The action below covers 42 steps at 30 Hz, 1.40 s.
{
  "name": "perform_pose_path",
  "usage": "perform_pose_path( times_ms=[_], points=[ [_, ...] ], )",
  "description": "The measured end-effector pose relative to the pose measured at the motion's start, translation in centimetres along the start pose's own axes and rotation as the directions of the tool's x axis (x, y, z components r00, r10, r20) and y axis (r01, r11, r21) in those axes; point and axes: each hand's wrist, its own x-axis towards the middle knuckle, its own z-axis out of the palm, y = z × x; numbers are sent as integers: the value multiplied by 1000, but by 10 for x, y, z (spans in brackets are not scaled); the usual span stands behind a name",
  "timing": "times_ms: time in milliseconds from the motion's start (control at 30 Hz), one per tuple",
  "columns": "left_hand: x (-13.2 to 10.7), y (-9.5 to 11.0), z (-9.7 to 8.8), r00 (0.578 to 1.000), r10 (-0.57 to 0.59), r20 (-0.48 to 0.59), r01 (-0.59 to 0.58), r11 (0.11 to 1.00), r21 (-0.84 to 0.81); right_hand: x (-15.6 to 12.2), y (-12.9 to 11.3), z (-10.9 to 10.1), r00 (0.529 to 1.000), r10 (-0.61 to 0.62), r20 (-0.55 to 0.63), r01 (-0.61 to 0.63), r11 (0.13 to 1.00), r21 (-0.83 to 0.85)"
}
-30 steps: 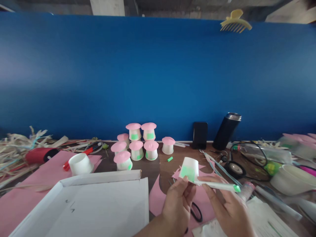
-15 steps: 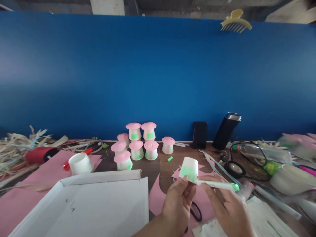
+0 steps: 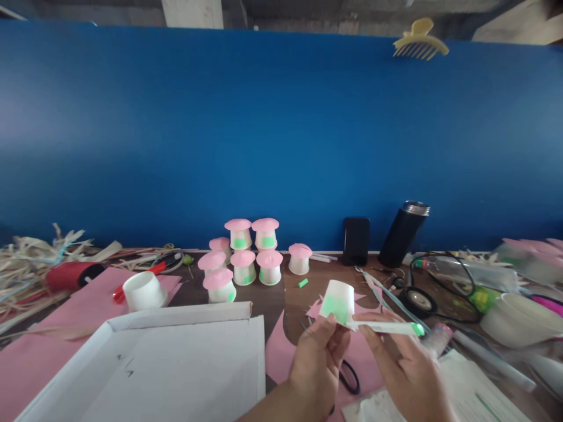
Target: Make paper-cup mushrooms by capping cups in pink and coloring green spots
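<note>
Slight tilt of your white marker (image 3: 382, 327)

Held in your right hand (image 3: 407, 369), the marker has swung slightly over the past second. Its green end (image 3: 417, 329) now sits a little higher in view and a little nearer the cup (image 3: 338, 298), leaving the barrel closer to level than before.

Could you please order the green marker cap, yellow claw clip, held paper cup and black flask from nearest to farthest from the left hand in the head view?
1. Paper cup: held in the left hand.
2. Green marker cap: on the table beyond.
3. Black flask: back right.
4. Yellow claw clip: high right.
</note>
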Motion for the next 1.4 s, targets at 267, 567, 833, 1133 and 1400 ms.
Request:
perform_pose_path(
  times_ms=[267,567,833,1133,1400],
  points=[
    [-2,0,-1,999,3,50,-4,1000,20,5,4,2,1000,9,24,-11,995,99],
    [-4,0,1,1000,10,21,-10,1000,24,4,1,0,998,56,19,-57,995,77],
    [-3,-1,-1,995,12,96,-16,999,39,4,1,1,997,76,-2,-76,994,82],
    [-4,0,0,994,1,109,-8,998,61,3,8,5,999,44,27,-46,994,96],
    [-5,-1,0,994,19,105,-26,998,64,3,4,2,999,52,15,-53,995,84]
  ],
)
